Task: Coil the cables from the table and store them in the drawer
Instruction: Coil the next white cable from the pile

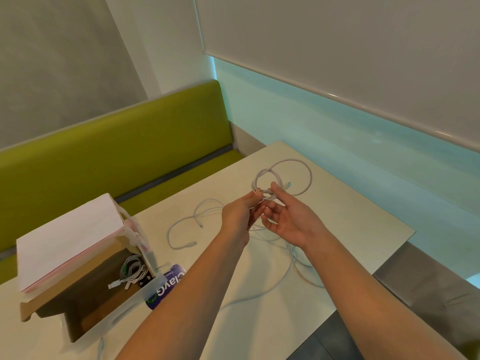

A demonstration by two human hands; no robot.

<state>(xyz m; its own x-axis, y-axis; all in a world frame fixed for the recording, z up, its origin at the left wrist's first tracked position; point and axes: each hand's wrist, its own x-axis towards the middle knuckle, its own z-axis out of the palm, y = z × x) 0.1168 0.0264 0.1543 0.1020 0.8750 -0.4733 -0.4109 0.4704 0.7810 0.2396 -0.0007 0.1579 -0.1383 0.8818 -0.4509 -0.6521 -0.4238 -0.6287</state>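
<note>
White cable [283, 178], partly coiled into loops, is held above the pale worktop [350, 216]. The left hand [239, 211] has its grip pinched on the loops, and the right hand [291, 216] pinches them too with thumb and forefinger, its other fingers loosely spread. Below and behind the grips, loose cable strands [187, 227] trail across the worktop. Left of the grips and nearer the person, the open drawer [104, 302] holds coiled cables [131, 274].

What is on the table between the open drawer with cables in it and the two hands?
In the head view, a loose white cable lies on the table between the drawer and the hands, with a dark blue pack beside the drawer.
</note>
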